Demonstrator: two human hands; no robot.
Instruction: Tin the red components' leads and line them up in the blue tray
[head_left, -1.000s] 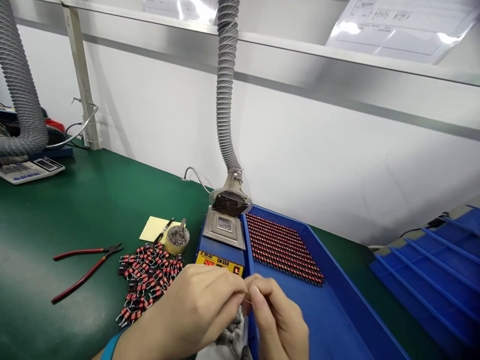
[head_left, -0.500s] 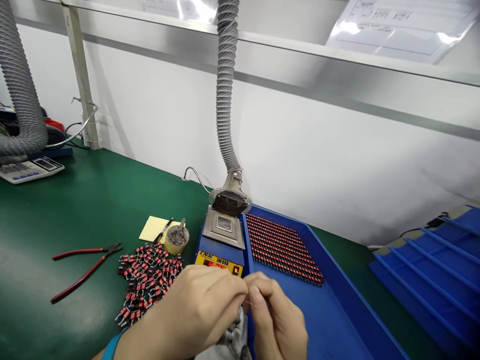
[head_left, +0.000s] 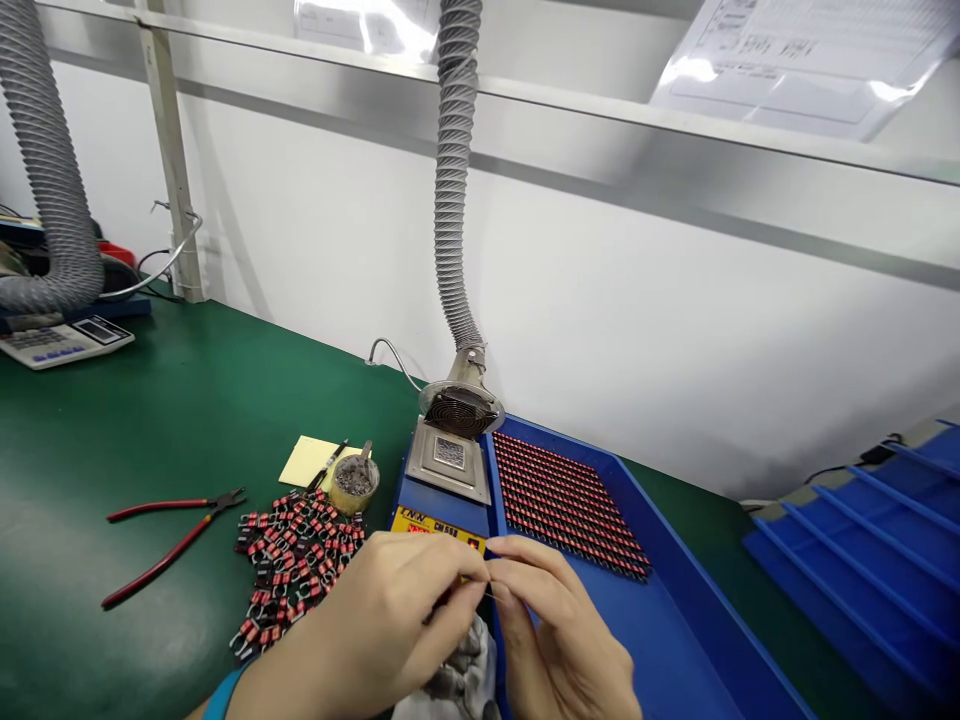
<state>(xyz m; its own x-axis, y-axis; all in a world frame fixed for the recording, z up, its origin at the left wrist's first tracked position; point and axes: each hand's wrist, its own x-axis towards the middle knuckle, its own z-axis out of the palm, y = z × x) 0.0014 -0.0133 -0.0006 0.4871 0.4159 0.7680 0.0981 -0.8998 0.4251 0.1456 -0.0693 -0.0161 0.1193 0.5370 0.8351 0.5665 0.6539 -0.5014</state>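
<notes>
In front of the solder pot [head_left: 449, 455], my left hand [head_left: 405, 610] and my right hand [head_left: 551, 625] meet fingertip to fingertip. Both are closed in a pinch. A thin wire [head_left: 491, 594] shows between the tips; whatever else they hold is hidden behind the fingers. To the left of my left hand lies a loose heap of small red-and-black coils [head_left: 296, 565] with bent wire ends. Beside my right hand stands a blue tray [head_left: 600, 610], with rows of the same kind of coils [head_left: 566, 500] lined up at its far end.
Red-handled cutters [head_left: 180, 540] lie spread on the green table. A tub of grey paste [head_left: 355, 483] stands by a yellow notepad [head_left: 300, 460] and a pen. Above the pot hangs a fume hose [head_left: 451, 200]. Crumpled cloth [head_left: 457, 675] sits below my hands; blue ribbed trays [head_left: 870, 560] are at right.
My right hand's fingers have straightened and spread somewhat, and the hand sits slightly further right. My left hand stays nearly in place, its thumb showing more. The view has shifted slightly.
</notes>
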